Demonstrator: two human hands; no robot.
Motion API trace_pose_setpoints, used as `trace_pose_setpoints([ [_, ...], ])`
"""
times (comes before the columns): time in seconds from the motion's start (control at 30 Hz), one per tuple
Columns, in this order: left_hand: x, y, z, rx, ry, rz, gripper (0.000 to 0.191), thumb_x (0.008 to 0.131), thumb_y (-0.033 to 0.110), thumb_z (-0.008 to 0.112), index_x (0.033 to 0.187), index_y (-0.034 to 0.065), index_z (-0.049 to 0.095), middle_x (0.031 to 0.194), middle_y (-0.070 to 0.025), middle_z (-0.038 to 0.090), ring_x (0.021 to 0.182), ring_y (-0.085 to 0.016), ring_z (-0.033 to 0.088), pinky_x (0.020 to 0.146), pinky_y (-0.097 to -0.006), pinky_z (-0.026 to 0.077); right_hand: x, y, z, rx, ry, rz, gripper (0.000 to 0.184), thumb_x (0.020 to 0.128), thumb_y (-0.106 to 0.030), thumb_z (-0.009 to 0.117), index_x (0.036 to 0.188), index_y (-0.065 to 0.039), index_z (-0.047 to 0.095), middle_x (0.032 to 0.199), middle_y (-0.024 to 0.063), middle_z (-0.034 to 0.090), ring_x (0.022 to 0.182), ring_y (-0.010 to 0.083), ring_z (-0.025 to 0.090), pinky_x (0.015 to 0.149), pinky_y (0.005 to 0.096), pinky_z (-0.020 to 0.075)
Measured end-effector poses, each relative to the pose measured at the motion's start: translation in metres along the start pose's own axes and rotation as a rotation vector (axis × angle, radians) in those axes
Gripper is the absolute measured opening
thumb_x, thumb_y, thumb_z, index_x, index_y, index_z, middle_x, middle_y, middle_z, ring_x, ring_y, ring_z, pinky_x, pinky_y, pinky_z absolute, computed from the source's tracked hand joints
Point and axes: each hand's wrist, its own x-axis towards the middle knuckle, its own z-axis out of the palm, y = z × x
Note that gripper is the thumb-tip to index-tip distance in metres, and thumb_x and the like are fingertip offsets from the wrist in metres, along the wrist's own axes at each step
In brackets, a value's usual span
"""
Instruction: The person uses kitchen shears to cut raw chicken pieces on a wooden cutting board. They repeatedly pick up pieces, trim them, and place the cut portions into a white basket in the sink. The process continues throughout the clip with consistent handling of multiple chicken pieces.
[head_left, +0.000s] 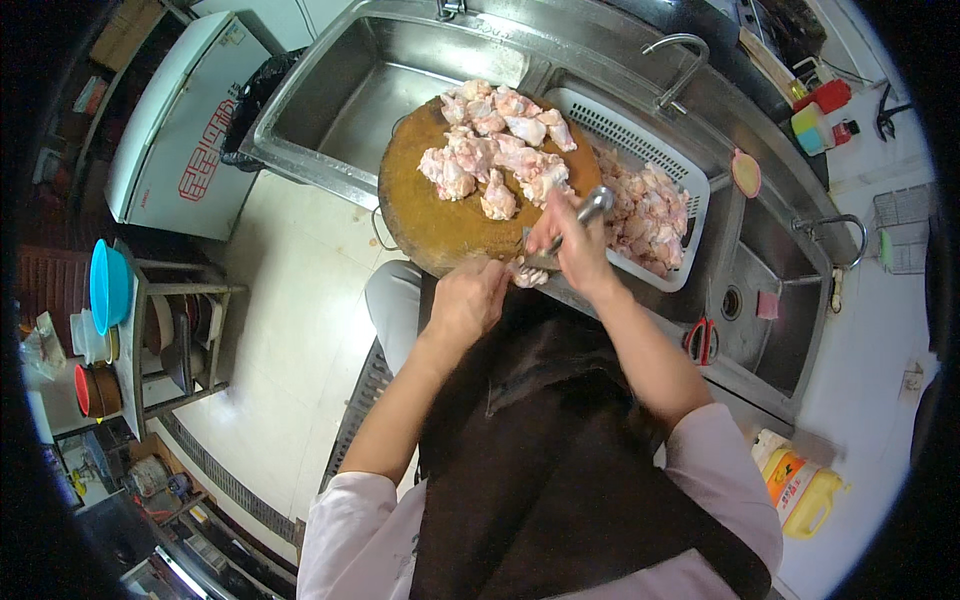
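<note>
My right hand grips the metal handle of a knife, its blade low near the front edge of a round wooden chopping board. Against that blade lies a small raw chicken piece. My left hand is closed at the piece's left end, pinching it; the fingertips are partly hidden. Farther back on the board sit several raw chicken pieces, apparently drumettes, with one piece slightly apart in front. To the right, a white perforated plastic basket holds a heap of raw chicken.
The board rests over a stainless steel sink. Curved faucets rise behind the basins. Red-handled scissors lie on the sink's right front ledge, near a pink sponge. A white freezer and a metal rack stand left.
</note>
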Motion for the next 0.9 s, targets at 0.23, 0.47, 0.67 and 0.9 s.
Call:
trace_pose_setpoints([
  [0.23, 0.005, -0.001, 0.002, -0.056, -0.012, 0.022, 0.011, 0.093, 0.007, 0.072, 0.091, 0.0041, 0.062, 0.085, -0.0168, 0.065, 0.081, -0.041, 0.067, 0.072, -0.0522, 0.056, -0.016, -0.018, 0.013, -0.03, -0.013, -0.186, 0.054, 0.118, -0.035, 0.048, 0.069, -0.013, 0.04, 0.055, -0.0009, 0.039, 0.048, 0.0108, 0.041, 0.053, 0.0306, 0.0419],
  [0.47, 0.006, -0.001, 0.004, -0.048, 0.011, 0.035, 0.009, 0.088, 0.007, 0.072, 0.09, 0.0063, 0.064, 0.084, -0.0135, 0.066, 0.08, -0.037, 0.068, 0.071, -0.0482, 0.057, -0.015, -0.001, 0.01, 0.222, -0.029, -0.366, 0.053, 0.111, -0.032, 0.067, 0.065, -0.013, 0.048, 0.055, -0.0066, 0.05, 0.051, 0.0055, 0.047, 0.048, 0.0283, 0.0303],
  [0.67, 0.006, -0.002, 0.006, -0.054, 0.03, 0.006, 0.009, 0.086, 0.007, 0.072, 0.091, 0.0072, 0.066, 0.084, -0.0124, 0.066, 0.081, -0.036, 0.069, 0.071, -0.0475, 0.057, -0.012, 0.013, 0.012, 0.064, 0.04, -0.14, 0.049, 0.11, -0.03, 0.067, 0.064, -0.014, 0.057, 0.056, -0.0063, 0.051, 0.047, 0.0059, 0.043, 0.046, 0.0278, 0.0321],
  [0.9, 0.006, -0.003, 0.006, -0.088, 0.011, -0.008, 0.009, 0.084, 0.005, 0.072, 0.088, 0.0066, 0.063, 0.083, -0.0127, 0.066, 0.081, -0.037, 0.068, 0.071, -0.0489, 0.057, -0.009, 0.021, 0.009, 0.087, 0.004, -0.193, 0.053, 0.109, -0.032, 0.067, 0.062, -0.015, 0.052, 0.055, -0.0068, 0.049, 0.049, 0.005, 0.046, 0.046, 0.0278, 0.032],
])
